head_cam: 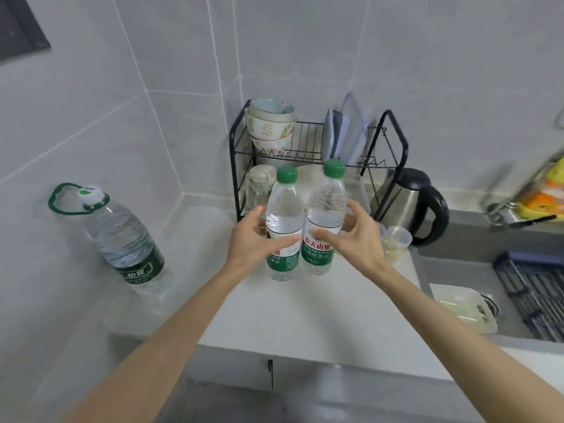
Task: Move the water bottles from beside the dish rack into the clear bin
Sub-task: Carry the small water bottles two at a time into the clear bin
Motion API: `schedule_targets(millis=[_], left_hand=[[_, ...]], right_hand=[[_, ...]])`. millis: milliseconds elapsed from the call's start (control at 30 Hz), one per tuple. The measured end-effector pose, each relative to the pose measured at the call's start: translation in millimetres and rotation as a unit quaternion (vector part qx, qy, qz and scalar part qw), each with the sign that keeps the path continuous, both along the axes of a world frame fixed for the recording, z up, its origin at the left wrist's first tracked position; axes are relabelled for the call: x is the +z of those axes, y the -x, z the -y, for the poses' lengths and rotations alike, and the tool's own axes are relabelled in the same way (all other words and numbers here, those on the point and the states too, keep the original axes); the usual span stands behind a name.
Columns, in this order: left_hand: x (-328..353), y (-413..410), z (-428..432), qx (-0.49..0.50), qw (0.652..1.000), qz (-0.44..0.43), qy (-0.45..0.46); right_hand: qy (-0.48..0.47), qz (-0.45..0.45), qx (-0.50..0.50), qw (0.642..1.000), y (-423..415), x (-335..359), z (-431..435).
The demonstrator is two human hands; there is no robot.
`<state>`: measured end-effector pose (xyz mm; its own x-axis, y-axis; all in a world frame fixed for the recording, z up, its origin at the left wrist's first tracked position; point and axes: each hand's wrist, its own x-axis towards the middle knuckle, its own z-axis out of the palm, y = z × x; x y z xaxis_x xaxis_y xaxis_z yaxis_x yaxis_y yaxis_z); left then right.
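Two clear bottles with green caps and green labels stand side by side toward the table's (305, 319) back edge. The left grip (254, 239) wraps the left bottle (283, 206); the right grip (355, 239) wraps the right bottle (326, 203).

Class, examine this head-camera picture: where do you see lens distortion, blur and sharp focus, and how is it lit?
Head view: the wide-angle lens splays the wall tile seams and tilts the big jug; the yellow items at the right edge are smeared; the left bottle and right bottle are sharpest, labels partly readable; light is soft, shadows faint.
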<state>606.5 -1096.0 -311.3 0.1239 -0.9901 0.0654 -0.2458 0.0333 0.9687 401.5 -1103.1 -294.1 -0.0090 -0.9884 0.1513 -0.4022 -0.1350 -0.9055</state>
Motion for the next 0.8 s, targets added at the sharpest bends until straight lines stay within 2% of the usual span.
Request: schedule_targets(millis=[200, 400, 600, 800], left_hand=[[44, 58, 4, -0.131, 0.990, 0.003, 0.054], [75, 138, -21, -0.235, 0.968, -0.003, 0.085], [98, 254, -73, -0.394, 0.914, -0.030, 0.093], [111, 375, -158, -0.503, 0.855, -0.044, 0.120]], right_hand=[[0.043, -0.015, -0.131, 0.990, 57, 42, -63], [0.075, -0.043, -0.246, 0.965, 117, 71, -142], [0.099, -0.027, -0.385, 0.917, 197, 93, -251], [0.114, -0.053, -0.502, 0.856, 270, 108, -370]])
